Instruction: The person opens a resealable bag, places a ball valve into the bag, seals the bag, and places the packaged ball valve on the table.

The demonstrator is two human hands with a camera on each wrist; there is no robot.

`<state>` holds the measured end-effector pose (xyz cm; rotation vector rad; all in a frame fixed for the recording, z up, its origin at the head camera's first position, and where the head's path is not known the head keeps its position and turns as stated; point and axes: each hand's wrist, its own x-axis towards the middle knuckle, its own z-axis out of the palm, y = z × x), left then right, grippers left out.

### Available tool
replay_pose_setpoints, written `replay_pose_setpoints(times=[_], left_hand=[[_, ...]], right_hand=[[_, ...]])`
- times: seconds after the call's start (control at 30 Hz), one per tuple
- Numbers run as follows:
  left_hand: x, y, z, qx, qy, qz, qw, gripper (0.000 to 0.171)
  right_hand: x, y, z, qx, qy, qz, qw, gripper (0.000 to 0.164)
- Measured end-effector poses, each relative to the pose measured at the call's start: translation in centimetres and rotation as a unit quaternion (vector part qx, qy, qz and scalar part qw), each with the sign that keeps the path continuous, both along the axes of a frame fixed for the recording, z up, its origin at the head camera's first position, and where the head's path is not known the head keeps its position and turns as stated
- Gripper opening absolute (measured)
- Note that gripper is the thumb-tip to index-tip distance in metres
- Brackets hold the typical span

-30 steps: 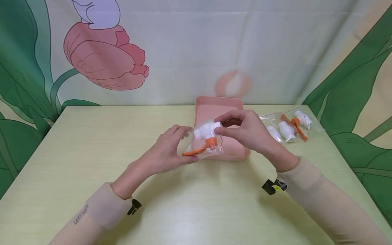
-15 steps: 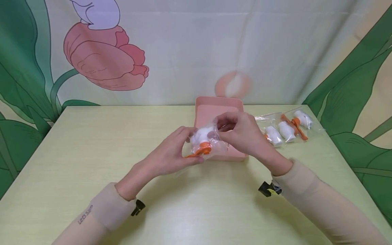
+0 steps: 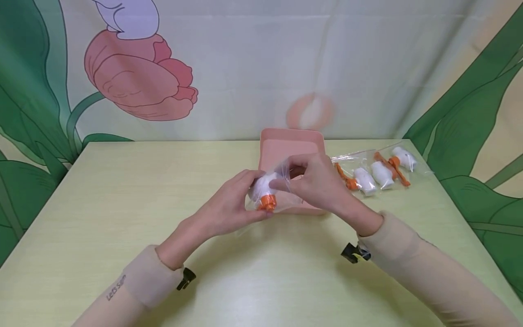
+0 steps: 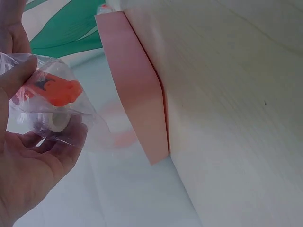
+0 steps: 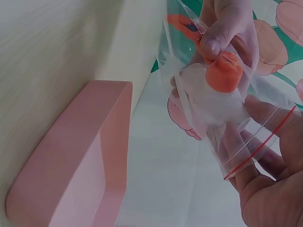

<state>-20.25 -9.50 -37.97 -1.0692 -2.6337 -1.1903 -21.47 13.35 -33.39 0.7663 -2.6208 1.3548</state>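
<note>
Both hands hold a clear zip bag [image 5: 199, 113] above the table, in front of the pink tray [image 3: 292, 141]. Inside are a white rounded piece [image 3: 261, 186] and an orange piece [image 3: 268, 202] with a round cap-like end and a long arm. My left hand [image 3: 229, 204] grips the bag's closed end, its thumb pressing over the orange arm in the right wrist view. My right hand [image 3: 318, 177] has the zip end between thumb and fingers, beside the red zip line [image 5: 260, 143]. Some right fingers show through the plastic; I cannot tell whether they are inside.
More clear bags with white pieces [image 3: 365, 180] and orange pieces [image 3: 350, 182] lie on the table right of the tray. A printed curtain [image 3: 245, 68] hangs behind the table's [image 3: 163, 181] far edge.
The bag's contents have turned, so the orange cap-like end now faces down and toward me. My right hand has moved slightly left and down, uncovering more of the bags at right.
</note>
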Motion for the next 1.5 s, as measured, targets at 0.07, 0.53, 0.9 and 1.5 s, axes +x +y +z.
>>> replay_pose_setpoints(times=[0.07, 0.53, 0.9, 1.5], left_hand=[[0.1, 0.0, 0.0, 0.0, -0.004, -0.002, 1.0, 0.075], [0.5, 0.3, -0.1, 0.016, -0.016, -0.008, 0.9997, 0.069], [0.7, 0.3, 0.1, 0.003, -0.012, 0.013, 0.9998, 0.069], [0.5, 0.3, 0.1, 0.004, 0.024, 0.072, 0.9971, 0.068]], right_hand=[[0.0, -0.1, 0.0, 0.003, -0.004, 0.004, 1.0, 0.013], [0.5, -0.5, 0.1, 0.003, -0.032, 0.005, 0.999, 0.012], [0.4, -0.7, 0.1, 0.018, -0.024, 0.033, 0.999, 0.011], [1.3, 0.5, 0.6, -0.009, 0.072, 0.032, 0.997, 0.018]])
